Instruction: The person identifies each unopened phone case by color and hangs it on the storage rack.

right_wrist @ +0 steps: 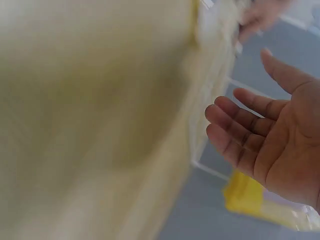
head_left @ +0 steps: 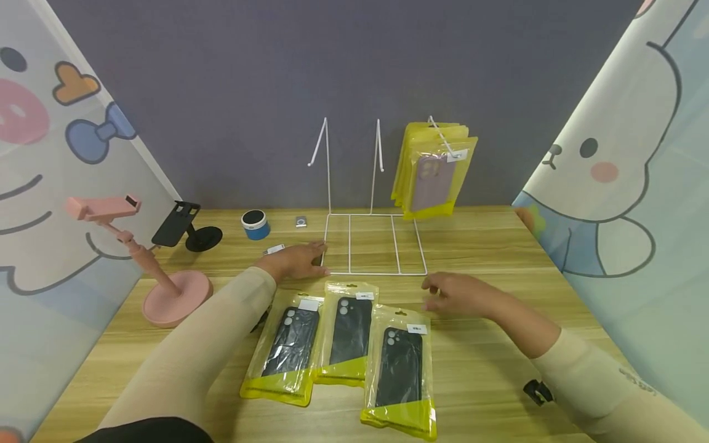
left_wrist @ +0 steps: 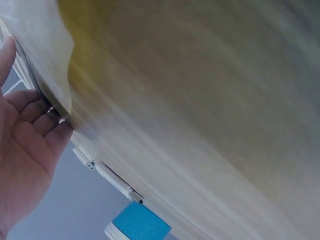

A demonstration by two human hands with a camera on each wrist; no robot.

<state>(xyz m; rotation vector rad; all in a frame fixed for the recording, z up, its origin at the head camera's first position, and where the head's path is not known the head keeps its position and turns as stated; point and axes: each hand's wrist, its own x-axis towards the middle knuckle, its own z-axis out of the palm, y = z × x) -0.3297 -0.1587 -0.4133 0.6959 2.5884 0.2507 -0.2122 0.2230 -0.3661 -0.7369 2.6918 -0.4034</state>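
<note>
My left hand [head_left: 296,261] is low over the table at the left edge of a white wire display rack [head_left: 376,274]. Between its thumb and bent fingers is a small dark flat object [left_wrist: 56,111], mostly hidden; its kind cannot be made out. Off the rack's front right corner, my right hand [head_left: 462,295] hovers with loosely bent fingers and an empty palm [right_wrist: 295,150]. Closer to me lie three yellow-edged clear pouches with black phone cases: the left pouch [head_left: 290,351], the middle pouch [head_left: 350,332] and the right pouch [head_left: 400,369].
Pouches with a purple phone case [head_left: 434,181] in front hang from the rack's right hook. To the left stand a pink phone stand [head_left: 176,295], a black phone stand [head_left: 204,239] and a blue round container [head_left: 256,226]. A small silver item [head_left: 301,221] and white item [head_left: 274,249] lie nearby.
</note>
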